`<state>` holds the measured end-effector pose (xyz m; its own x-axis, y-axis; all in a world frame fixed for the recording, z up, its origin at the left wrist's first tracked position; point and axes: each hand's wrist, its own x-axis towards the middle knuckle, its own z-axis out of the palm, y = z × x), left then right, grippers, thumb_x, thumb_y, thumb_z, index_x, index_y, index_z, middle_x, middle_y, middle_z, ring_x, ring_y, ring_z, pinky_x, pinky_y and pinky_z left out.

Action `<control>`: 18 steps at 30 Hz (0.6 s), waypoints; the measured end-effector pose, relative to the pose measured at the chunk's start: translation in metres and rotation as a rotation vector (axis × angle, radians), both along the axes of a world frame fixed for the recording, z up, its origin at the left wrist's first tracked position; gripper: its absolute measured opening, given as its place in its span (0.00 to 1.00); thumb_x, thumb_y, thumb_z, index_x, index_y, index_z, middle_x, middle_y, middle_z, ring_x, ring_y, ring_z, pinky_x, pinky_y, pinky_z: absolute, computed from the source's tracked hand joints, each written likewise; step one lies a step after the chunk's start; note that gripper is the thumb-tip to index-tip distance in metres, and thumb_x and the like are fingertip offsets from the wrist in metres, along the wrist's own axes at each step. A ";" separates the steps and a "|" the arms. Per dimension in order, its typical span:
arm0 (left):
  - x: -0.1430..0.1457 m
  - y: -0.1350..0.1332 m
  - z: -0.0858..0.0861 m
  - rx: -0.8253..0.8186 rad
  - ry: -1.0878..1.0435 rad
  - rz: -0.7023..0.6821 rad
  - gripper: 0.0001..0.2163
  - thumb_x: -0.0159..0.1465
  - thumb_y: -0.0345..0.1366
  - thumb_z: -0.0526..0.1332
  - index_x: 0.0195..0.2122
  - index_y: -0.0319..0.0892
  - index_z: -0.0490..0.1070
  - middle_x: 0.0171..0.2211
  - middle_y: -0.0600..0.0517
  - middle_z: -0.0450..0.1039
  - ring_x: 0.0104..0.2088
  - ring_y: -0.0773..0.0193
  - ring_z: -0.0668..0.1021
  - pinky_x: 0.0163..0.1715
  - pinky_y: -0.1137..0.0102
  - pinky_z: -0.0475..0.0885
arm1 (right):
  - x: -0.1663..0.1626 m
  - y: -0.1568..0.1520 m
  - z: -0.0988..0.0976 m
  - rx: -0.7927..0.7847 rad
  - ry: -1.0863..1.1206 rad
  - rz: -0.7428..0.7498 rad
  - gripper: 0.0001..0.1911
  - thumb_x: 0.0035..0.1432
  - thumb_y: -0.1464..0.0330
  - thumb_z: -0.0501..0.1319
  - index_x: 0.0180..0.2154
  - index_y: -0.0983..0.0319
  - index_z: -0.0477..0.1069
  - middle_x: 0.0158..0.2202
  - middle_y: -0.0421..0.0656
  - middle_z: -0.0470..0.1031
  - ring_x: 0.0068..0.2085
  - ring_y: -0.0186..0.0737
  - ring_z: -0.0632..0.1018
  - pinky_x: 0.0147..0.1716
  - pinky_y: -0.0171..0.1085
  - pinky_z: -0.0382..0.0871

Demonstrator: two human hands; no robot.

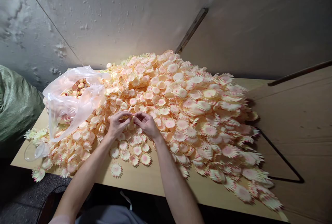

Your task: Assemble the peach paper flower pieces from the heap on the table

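Note:
Both hands meet in the middle over a big heap of pale, cream-and-pink plastic flower pieces (169, 123) with jagged petal edges. My left hand (119, 123) has thumb and fingers drawn together in a pinch. My right hand (145, 123) is pinched the same way, its fingertips almost touching those of the left. Whatever small piece lies between the fingertips is too hidden to make out. Just below the hands, several loose flower pieces (136, 150) lie flat, and a single flower piece (116, 169) rests nearer the table's front edge.
An open clear plastic bag (61, 113) holds small cream-and-red pieces (79, 87). A transparent round lid or cup (36, 151) lies at the left edge of the wooden table (147, 184). A green sack (18, 113) stands left, cardboard (298, 123) right, a wall (116, 16) behind.

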<state>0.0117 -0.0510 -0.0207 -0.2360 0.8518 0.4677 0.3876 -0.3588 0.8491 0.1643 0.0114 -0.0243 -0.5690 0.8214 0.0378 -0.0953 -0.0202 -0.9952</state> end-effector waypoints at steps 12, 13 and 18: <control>0.001 -0.002 -0.012 0.037 0.002 0.012 0.08 0.60 0.31 0.60 0.38 0.43 0.78 0.43 0.47 0.80 0.43 0.58 0.81 0.41 0.63 0.78 | -0.007 0.006 -0.011 -0.170 0.063 -0.140 0.18 0.49 0.52 0.66 0.30 0.58 0.64 0.25 0.36 0.67 0.24 0.36 0.73 0.28 0.39 0.74; 0.002 -0.003 -0.013 0.049 0.009 0.007 0.08 0.60 0.30 0.60 0.37 0.43 0.78 0.44 0.47 0.79 0.45 0.57 0.81 0.44 0.62 0.78 | -0.008 0.007 -0.012 -0.186 0.070 -0.145 0.19 0.49 0.52 0.66 0.31 0.58 0.64 0.24 0.36 0.67 0.24 0.36 0.73 0.27 0.40 0.74; 0.004 -0.005 -0.011 0.038 0.001 0.034 0.05 0.59 0.28 0.60 0.31 0.41 0.76 0.45 0.44 0.79 0.44 0.55 0.81 0.42 0.61 0.78 | -0.011 0.005 -0.010 -0.189 0.075 -0.172 0.20 0.48 0.51 0.66 0.31 0.58 0.63 0.24 0.37 0.69 0.24 0.38 0.75 0.24 0.39 0.74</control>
